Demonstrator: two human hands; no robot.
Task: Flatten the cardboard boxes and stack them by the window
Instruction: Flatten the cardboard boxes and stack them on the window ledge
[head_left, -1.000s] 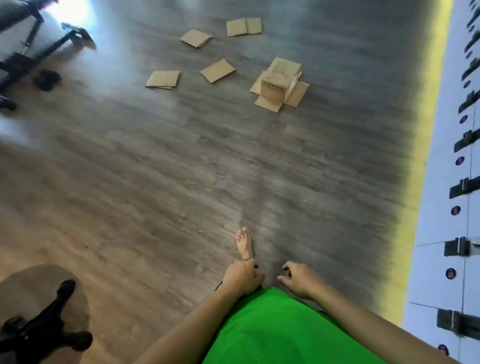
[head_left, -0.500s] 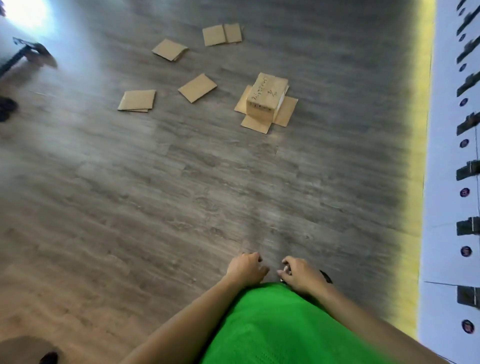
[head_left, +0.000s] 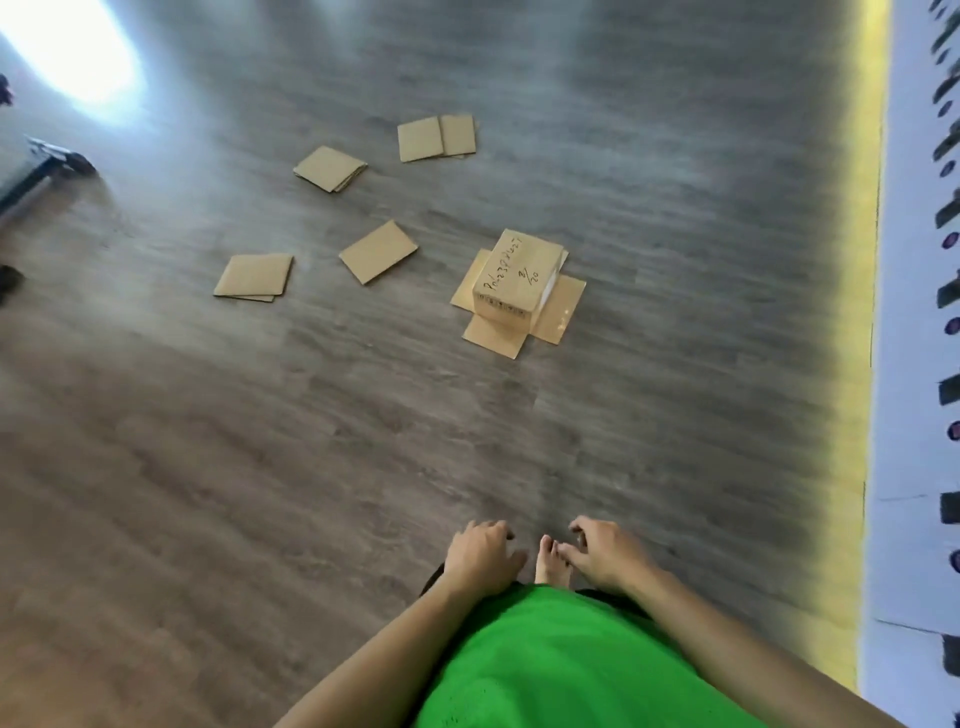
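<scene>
An upturned cardboard box (head_left: 519, 275) with handwriting on top stands on the wooden floor, its flaps splayed flat around it. Several flattened cardboard pieces lie scattered to its left and behind: one (head_left: 254, 276) at the left, one (head_left: 378, 251) near the box, one (head_left: 330, 168) farther back, and a pair (head_left: 436, 137) at the far end. My left hand (head_left: 480, 558) and my right hand (head_left: 605, 553) hang in front of my green shirt, fingers loosely curled, holding nothing, well short of the box.
A white wall (head_left: 919, 364) with dark fittings runs along the right, edged by a yellow strip (head_left: 860, 312). Dark furniture legs (head_left: 41, 166) stand at the far left near a bright glare (head_left: 72, 52). My bare foot (head_left: 551, 564) shows between my hands.
The view has moved forward: the box and the flat pieces sit lower and larger in the frame. The chair base at lower left has dropped out of view. Both hands stay empty.
</scene>
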